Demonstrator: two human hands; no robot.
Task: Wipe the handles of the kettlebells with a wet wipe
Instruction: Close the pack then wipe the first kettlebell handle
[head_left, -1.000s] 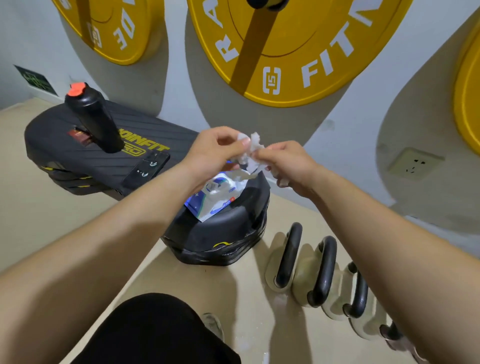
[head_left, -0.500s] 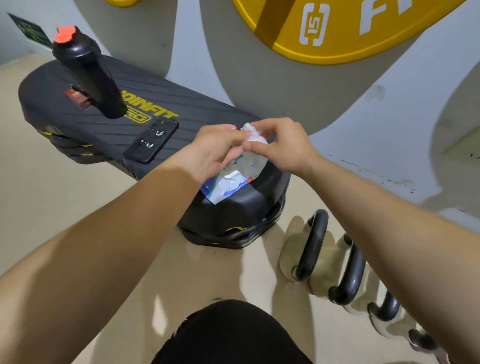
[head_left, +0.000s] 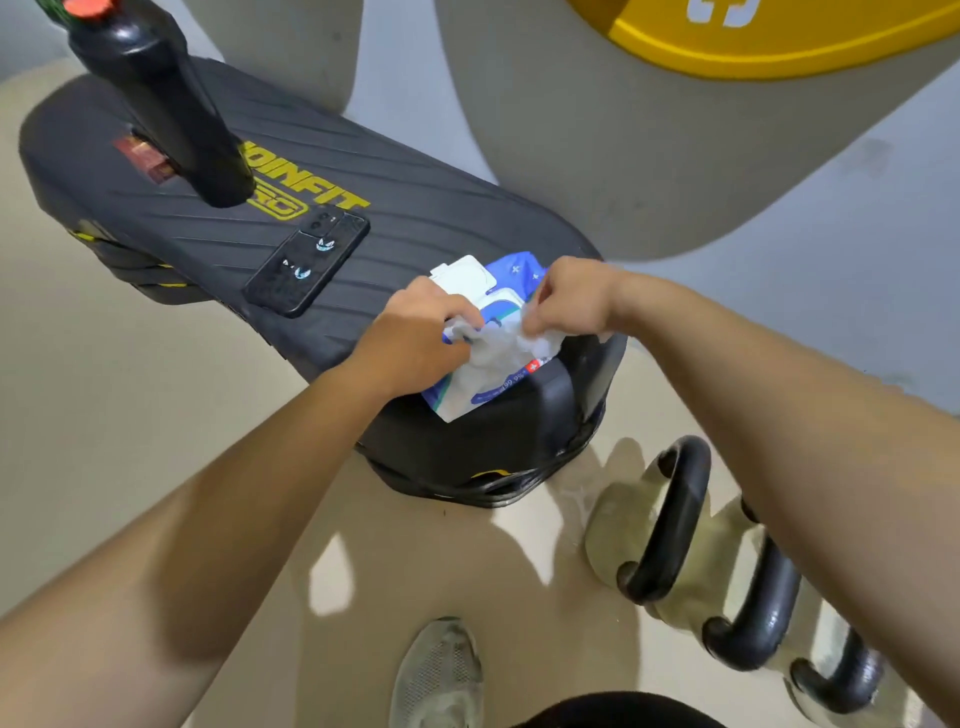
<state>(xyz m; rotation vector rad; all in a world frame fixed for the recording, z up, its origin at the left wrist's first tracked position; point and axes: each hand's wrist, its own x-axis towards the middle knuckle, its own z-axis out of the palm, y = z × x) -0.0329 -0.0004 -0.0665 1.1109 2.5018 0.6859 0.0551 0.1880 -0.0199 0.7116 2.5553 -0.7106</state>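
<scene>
At the upper left of the frame a black bottle (head_left: 161, 109) with an orange cap stands on a black ribbed step platform (head_left: 415, 218), the surface that carries most of the things; a dark phone (head_left: 307, 262) lies flat on it just right of the bottle's base. Near the middle of the frame the left hand (head_left: 415, 338) pinches one edge of a crumpled white wet wipe (head_left: 501, 345), fingers curled closed on it. The right hand (head_left: 571, 301) pinches the wipe's other edge, fingers likewise bunched. The wipe hangs between both hands directly above a blue-and-white wipe pack (head_left: 488, 384) with its flap open, resting on the platform's near end. At the lower right a row of kettlebells (head_left: 613, 535) stands on the floor, their black handles (head_left: 670, 525) untouched and apart from both hands. A grey shoe (head_left: 439, 675) shows at bottom centre.
</scene>
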